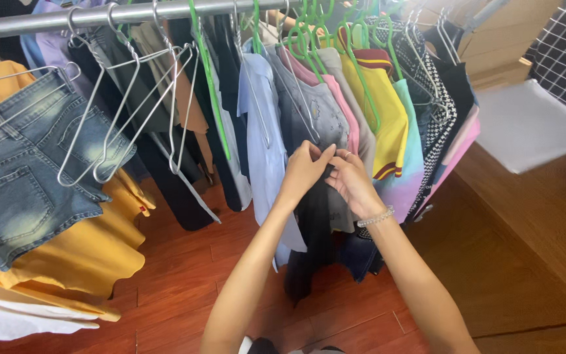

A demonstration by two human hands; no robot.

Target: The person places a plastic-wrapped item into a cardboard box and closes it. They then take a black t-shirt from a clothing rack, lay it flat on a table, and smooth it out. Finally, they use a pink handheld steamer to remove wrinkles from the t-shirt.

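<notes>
A brown cardboard box (492, 39) sits at the upper right behind the clothes, with a flat white sheet (532, 124) lying below it on a wooden surface (525, 216); no label or sign can be made out on either.

Both hands meet at the middle of the rack. The left hand (304, 169) has its fingers drawn together, thumb against fingertips, pinching a fold of the dark garment (314, 216) that hangs between a light blue shirt (263, 144) and a grey top (319, 111). The right hand (350, 178), wearing a bead bracelet (375, 217) at the wrist (and a ring on one finger), has its fingers curled in and pressed on the same dark cloth, just beside the left fingertips. The hands touch or nearly touch; I cannot tell which.

The dark garment hangs straight down from the metal rail (99, 16), packed tightly among its neighbours. To its right hang a pink top (348, 111) and a yellow shirt (388, 111) on green hangers (361, 78). To the left several empty wire hangers (126, 111) dangle, then denim shorts (27, 170) over a mustard yellow cloth (86, 249). Red-brown floorboards (178, 288) lie below.
</notes>
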